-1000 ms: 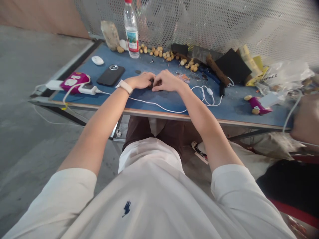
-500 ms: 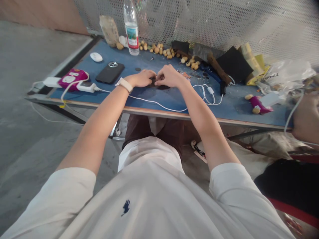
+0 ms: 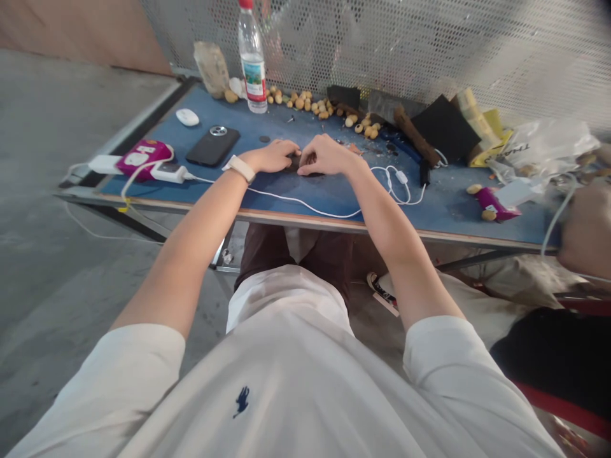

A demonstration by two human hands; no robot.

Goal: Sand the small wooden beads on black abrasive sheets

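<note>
Both hands are close together over the blue tabletop [image 3: 305, 191], near the middle of its front half. My left hand [image 3: 273, 156], with a pale band on the wrist, is closed, its fingertips by a small dark piece [image 3: 294, 163] whose kind I cannot make out. Facing it, my right hand [image 3: 328, 155] is curled with thumb and fingers bent down to the table. What lies within the right fingers is mostly hidden. A white cable [image 3: 305, 202] runs across the table in front of my hands and under my right forearm.
A black phone [image 3: 212, 146], a white oval case [image 3: 187, 117] and a purple-and-white power strip [image 3: 143, 159] lie left. Behind are a water bottle [image 3: 252, 76] and several round tan pieces [image 3: 305, 100]. Dark sheets [image 3: 445, 130] and a plastic bag [image 3: 544, 146] lie right, beside another person's arm [image 3: 587, 226].
The view has tipped slightly, so the table sits a little lower. My right fingers have shifted, and less of the dark material beneath them shows. My left hand stays almost in place.
</note>
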